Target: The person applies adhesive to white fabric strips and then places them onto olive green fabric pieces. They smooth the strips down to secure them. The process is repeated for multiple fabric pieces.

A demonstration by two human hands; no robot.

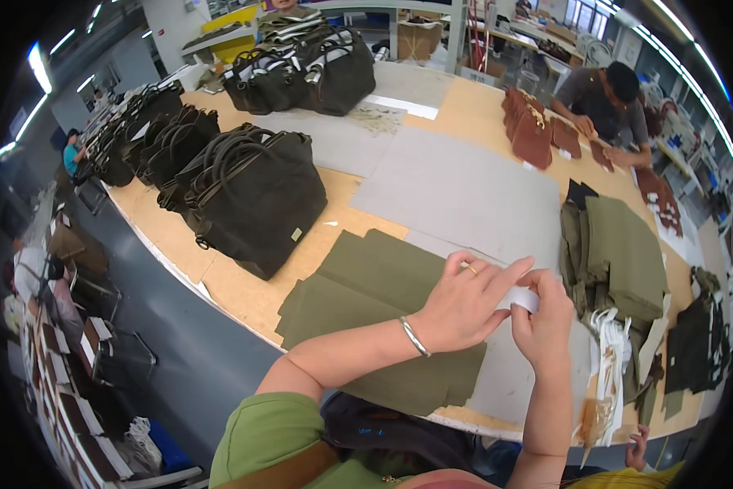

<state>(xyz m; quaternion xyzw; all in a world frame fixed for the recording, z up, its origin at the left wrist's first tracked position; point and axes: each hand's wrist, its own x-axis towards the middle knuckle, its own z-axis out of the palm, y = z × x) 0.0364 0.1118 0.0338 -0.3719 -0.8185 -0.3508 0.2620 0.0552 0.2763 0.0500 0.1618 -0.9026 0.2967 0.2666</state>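
Note:
Above the table's near side, my two hands meet around a small white roll (pixel 523 300) that looks like tape. My right hand (pixel 545 318) is closed on it, with bent fingers and thumb. My left hand (pixel 464 303), wearing a ring and a silver bracelet, has its long fingers stretched toward the right hand. Its thumb and a finger close on the roll's left edge; the exact contact is partly hidden. Beneath my hands and left forearm lie flat olive-green fabric pieces (pixel 358 281), overlapping on the table.
Dark handbags (pixel 260 200) line the table's left side, and more bags (pixel 334 69) stand at the back. Folded olive fabric (pixel 623 253) is piled at right beside white strips (pixel 609 350). Grey sheets (pixel 456 179) cover the middle. A co-worker (pixel 607 106) handles brown pieces (pixel 533 134) across the table.

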